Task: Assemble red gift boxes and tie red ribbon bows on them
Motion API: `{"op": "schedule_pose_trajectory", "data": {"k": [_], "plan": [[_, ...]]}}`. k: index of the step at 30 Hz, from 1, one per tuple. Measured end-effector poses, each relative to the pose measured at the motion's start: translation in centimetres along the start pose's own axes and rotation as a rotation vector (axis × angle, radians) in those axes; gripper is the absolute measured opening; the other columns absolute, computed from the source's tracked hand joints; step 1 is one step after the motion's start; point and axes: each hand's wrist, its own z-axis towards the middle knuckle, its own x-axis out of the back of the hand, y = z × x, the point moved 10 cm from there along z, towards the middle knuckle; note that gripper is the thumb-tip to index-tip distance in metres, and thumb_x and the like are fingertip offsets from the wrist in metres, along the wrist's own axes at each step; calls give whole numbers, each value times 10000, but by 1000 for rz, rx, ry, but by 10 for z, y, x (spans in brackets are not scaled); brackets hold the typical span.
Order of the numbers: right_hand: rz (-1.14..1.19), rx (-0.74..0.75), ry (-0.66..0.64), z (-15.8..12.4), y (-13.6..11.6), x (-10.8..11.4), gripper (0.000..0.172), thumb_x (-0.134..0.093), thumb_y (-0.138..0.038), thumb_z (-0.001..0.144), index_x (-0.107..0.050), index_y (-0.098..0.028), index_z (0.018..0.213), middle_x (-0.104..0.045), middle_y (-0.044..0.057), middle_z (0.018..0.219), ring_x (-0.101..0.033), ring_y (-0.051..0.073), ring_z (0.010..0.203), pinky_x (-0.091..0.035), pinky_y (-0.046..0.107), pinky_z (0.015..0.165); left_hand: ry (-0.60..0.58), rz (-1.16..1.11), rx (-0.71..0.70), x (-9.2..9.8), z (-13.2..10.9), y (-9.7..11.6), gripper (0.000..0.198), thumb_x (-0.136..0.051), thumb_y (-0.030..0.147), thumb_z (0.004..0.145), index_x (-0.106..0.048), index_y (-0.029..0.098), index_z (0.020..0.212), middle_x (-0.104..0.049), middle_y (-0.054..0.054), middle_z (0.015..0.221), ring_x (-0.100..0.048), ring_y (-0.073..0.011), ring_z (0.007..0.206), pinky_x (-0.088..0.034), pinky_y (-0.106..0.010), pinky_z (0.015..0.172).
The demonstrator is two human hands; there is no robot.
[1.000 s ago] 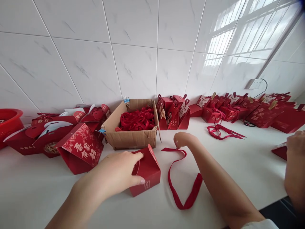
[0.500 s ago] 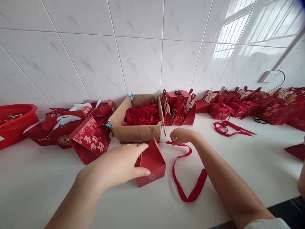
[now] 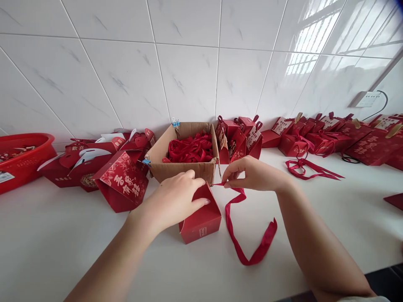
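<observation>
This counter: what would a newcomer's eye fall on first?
Probably the tangle of red ribbon in the open cardboard box, mid-view before the tiled wall. Nearer, the left hand holds a red box, and the right hand pinches a loose ribbon that trails over the white counter.

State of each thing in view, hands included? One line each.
Near box: on table, partly covered
Near ribbon: pinched near one end, rest lying loose
Left hand: on near box, grip unclear
Right hand: pinching near ribbon
Carton: open, heaped with ribbons
Blue clips: clamped on carton
Basket: open, items inside
Far ribbon: lying on table
Left boxes: bunched together
Right boxes: grouped near wall
</observation>
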Motion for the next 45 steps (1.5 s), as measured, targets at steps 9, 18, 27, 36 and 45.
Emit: {"op": "schedule_pose_trajectory", "data": {"k": [9, 18, 27, 36, 45], "plan": [[-60, -17, -8, -2, 0, -3, 125, -635, -240, 794, -726, -219, 878, -710, 11, 810, -622, 142, 712, -454, 238, 619, -47, -5, 30, -3, -1, -4, 346, -491, 477, 857, -623, 295, 1121, -569, -19, 922, -598, -183, 721, -382, -279, 556], [-83, -33, -2, -4, -5, -3, 127, -635, -238, 798, -728, -223, 884, -710, 13, 802, -621, 142, 700, -449, 237, 610, -43, -14, 17, -3, -1, -5, 362, -512, 448, 843, -610, 310, 1163, -581, -17, 932, -609, -191, 749, -398, -277, 575], [-61, -32, -5, 0, 1, -4, 145, -633, -233, 789, -730, -221, 896, -702, 22, 789, -602, 143, 685, -435, 239, 595, -39, -11, 3, -1, -1, -1, 346, -497, 411, 844, -622, 283, 1140, -590, -36, 934, -619, -208, 794, -409, -282, 591], [-68, -10, 19, 0, -1, -2, 104, -640, -261, 801, -703, -218, 870, -696, 8, 790, -600, 136, 696, -441, 237, 617, -21, -33, -2, -3, -1, -4, 320, -506, 428, 843, -625, 313, 1117, -587, -20, 924, -607, -208, 786, -410, -286, 600], [-76, 3, -12, -5, -9, -4, 88, -637, -248, 806, -701, -226, 863, -709, 10, 803, -621, 149, 715, -456, 245, 631, -24, -27, 10, -3, -2, -5, 364, -502, 441, 843, -626, 305, 1157, -589, -37, 961, -612, -221, 828, -425, -301, 631]]}}
